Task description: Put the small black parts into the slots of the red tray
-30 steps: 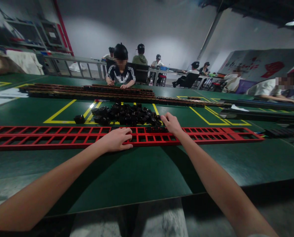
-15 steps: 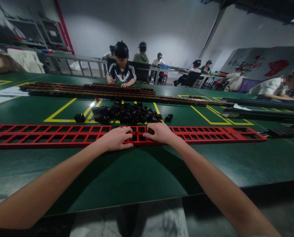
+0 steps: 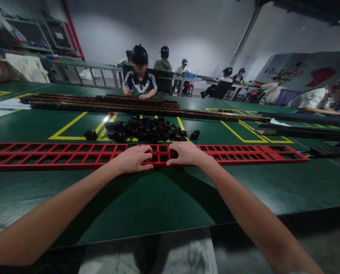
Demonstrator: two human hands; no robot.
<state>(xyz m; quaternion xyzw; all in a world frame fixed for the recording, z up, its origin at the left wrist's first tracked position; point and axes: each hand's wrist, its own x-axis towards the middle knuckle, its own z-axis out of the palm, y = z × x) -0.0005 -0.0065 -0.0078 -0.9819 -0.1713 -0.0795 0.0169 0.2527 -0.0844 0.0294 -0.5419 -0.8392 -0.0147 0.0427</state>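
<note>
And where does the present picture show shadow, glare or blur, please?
Head view: dark shadows on the green table between left forearm and right forearm; head view: whitish sheen on the table, right of the right forearm; head view: black pieces merge darkly, person at right edge looks soft.

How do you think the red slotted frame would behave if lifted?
The red slotted frame may flex, being long and narrow. It is probably light for its size, given its open cells. It seems unlikely to roll, lying flat.
</note>
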